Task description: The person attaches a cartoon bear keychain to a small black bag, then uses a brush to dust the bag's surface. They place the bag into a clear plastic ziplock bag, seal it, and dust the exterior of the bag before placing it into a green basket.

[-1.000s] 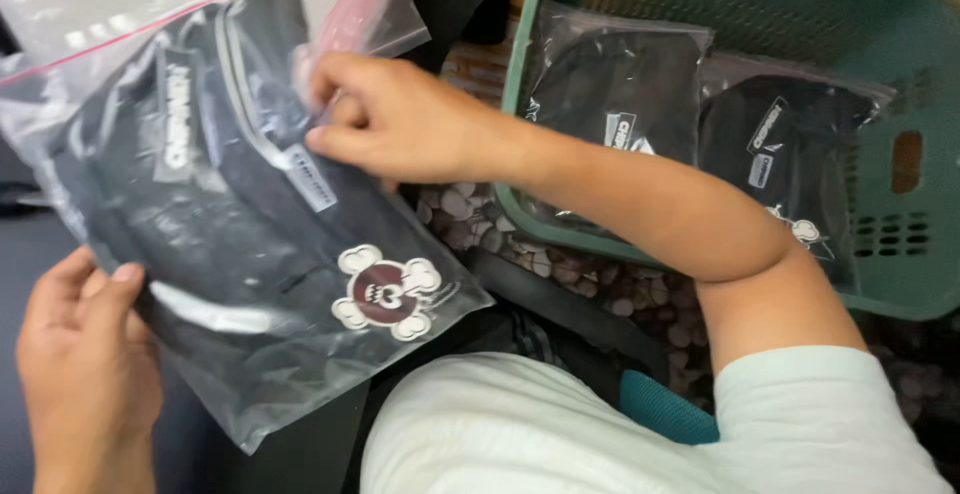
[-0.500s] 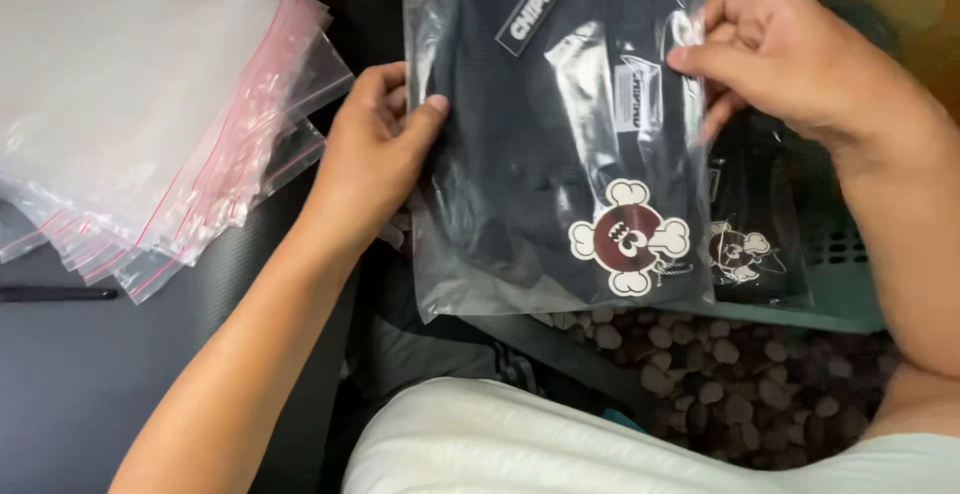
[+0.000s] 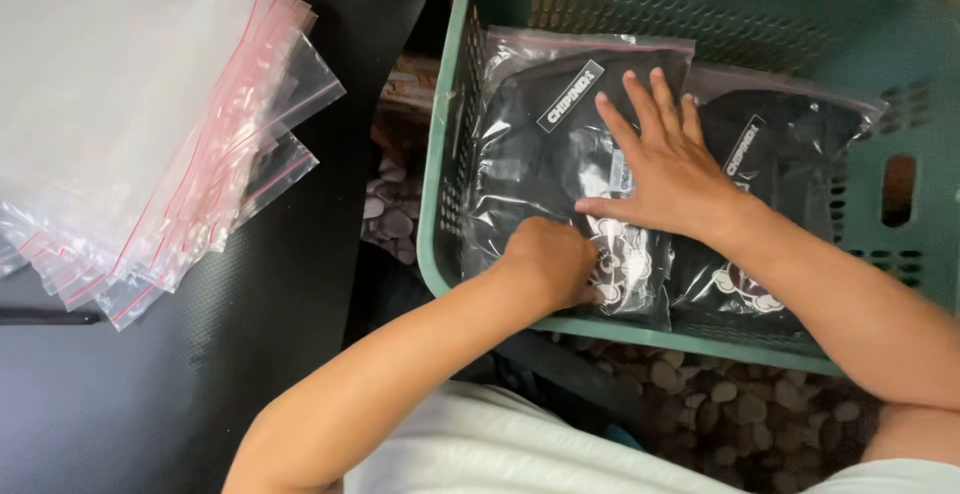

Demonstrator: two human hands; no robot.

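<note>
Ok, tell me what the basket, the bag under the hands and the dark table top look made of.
Basket: green moulded plastic, matte, with slotted walls. Bagged garment: clear glossy plastic film with a pink zip strip, creased and glinting, over what looks like black fabric. Table top: black, finely textured, perhaps a rubber or vinyl mat; hard to tell.

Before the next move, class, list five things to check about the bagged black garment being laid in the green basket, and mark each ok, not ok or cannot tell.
1. Bagged garment lies inside the green basket: ok.
2. Right hand lies flat on the bag, fingers spread: ok.
3. Left hand rests at the bag's lower edge: ok.
4. Bag's zip seal is fully closed: cannot tell.
5. Second bagged garment lies beside it; overlap hidden by the right hand: cannot tell.
6. Stack of empty zip bags lies on the black surface, outside the basket: ok.
</note>
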